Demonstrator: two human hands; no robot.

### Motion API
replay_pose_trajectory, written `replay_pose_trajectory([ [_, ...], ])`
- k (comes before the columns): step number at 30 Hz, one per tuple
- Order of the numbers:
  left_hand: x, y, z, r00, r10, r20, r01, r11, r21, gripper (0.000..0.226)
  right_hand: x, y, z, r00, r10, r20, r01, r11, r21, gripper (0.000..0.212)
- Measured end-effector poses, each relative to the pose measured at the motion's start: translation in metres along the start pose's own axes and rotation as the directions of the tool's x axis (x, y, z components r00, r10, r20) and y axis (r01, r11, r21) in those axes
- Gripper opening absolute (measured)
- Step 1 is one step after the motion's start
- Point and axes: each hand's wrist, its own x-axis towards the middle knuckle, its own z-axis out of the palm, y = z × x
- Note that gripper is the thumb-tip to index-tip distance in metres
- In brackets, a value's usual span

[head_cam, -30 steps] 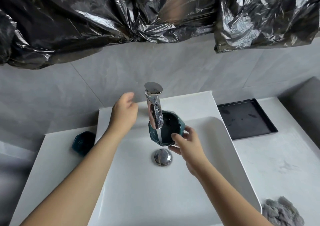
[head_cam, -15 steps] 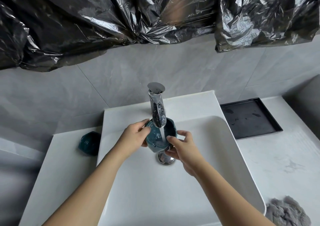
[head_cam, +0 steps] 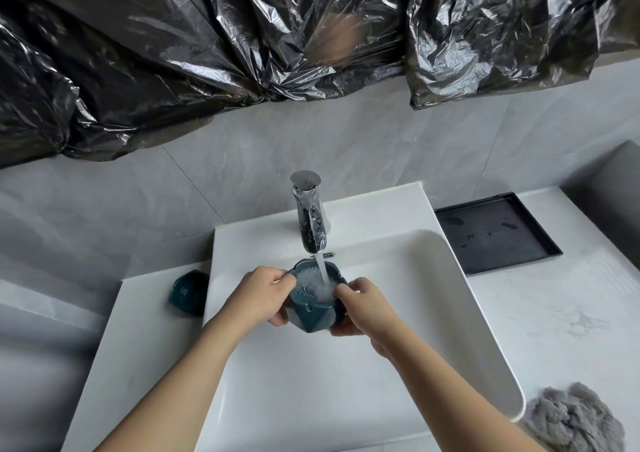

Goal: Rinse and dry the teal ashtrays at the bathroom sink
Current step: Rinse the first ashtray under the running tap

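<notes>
Head view: both hands hold a teal, faceted ceramic ashtray [head_cam: 313,304] upright over the white rectangular basin [head_cam: 433,313], directly under the chrome faucet [head_cam: 309,217]. The left hand [head_cam: 261,297] clasps its left wall with the thumb on the rim; the right hand [head_cam: 360,307] clasps the right wall and underside the same way. A stream of running water [head_cam: 322,271] falls into the bowl, which is frothy with bubbles.

This looks like the rinsing step for the first ashtray. The next move probably calls for tipping it toward the drain to empty it, perhaps swirling first, while keeping a firm grip, since wet glazed ceramic is likely slippery.

A second teal ashtray [head_cam: 188,292] sits on the white surface [head_cam: 554,330] to the left of the left hand, just beside the basin's outer edge and apparently waiting its turn. A crumpled grey cloth [head_cam: 575,420] lies on the surface near the right forearm, handy for drying. A black rectangular tray [head_cam: 495,233] lies beyond the right hand, well apart.

The basin below the hands is open, giving room to tilt. The faucet spout hangs close above the ashtray's far rim, so lifting straight up risks a knock; drawing it toward the body seems safer.
</notes>
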Motion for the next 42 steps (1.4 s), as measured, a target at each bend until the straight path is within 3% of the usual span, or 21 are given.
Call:
replay_pose_trajectory([
  [3, -0.002, 0.000, 0.008, 0.999, -0.033, 0.043, 0.033, 0.999, -0.009, 0.030, -0.003, 0.001, -0.007, 1.000, 0.004, 0.006, -0.003, 0.998, -0.065, 0.011],
  [7, -0.003, 0.004, 0.022, 0.993, -0.056, 0.108, 0.062, 0.996, -0.062, 0.027, -0.006, 0.003, -0.019, 1.000, 0.020, -0.013, -0.022, 0.986, -0.162, 0.030],
  [16, 0.000, 0.020, 0.049, 0.992, -0.002, 0.126, 0.045, 0.937, -0.345, 0.023, -0.004, 0.002, -0.041, 0.974, -0.116, -0.194, 0.037, 0.930, -0.366, 0.024],
  [24, 0.019, 0.027, 0.071, 0.999, 0.005, 0.031, 0.016, 0.773, -0.634, 0.015, -0.001, 0.005, -0.050, 0.918, -0.335, -0.212, 0.225, 0.880, -0.420, 0.040],
  [28, 0.026, 0.025, 0.068, 0.999, 0.039, -0.038, -0.054, 0.768, -0.638, 0.016, 0.007, 0.010, -0.053, 0.886, -0.449, -0.113, 0.359, 0.821, -0.443, 0.049],
  [30, 0.030, 0.021, 0.065, 0.996, 0.053, -0.070, -0.085, 0.774, -0.628, 0.018, 0.012, 0.018, -0.055, 0.827, -0.562, -0.008, 0.468, 0.697, -0.542, 0.057],
  [34, 0.029, 0.013, 0.056, 0.991, 0.105, -0.076, -0.130, 0.802, -0.583, 0.015, 0.023, 0.034, -0.062, 0.599, -0.740, 0.304, 0.590, 0.152, -0.793, 0.079],
  [36, 0.023, 0.014, 0.052, 0.991, 0.127, -0.042, -0.127, 0.803, -0.583, 0.026, 0.032, 0.037, -0.065, 0.557, -0.721, 0.411, 0.563, -0.036, -0.826, 0.086],
  [39, 0.017, 0.012, 0.049, 0.993, 0.121, -0.015, -0.107, 0.804, -0.585, 0.037, 0.044, 0.034, -0.068, 0.528, -0.712, 0.464, 0.515, -0.166, -0.841, 0.081],
  [42, 0.013, 0.013, 0.045, 0.994, 0.111, 0.012, -0.086, 0.829, -0.553, 0.036, 0.054, 0.027, -0.068, 0.371, -0.765, 0.527, 0.551, -0.275, -0.788, 0.044],
])
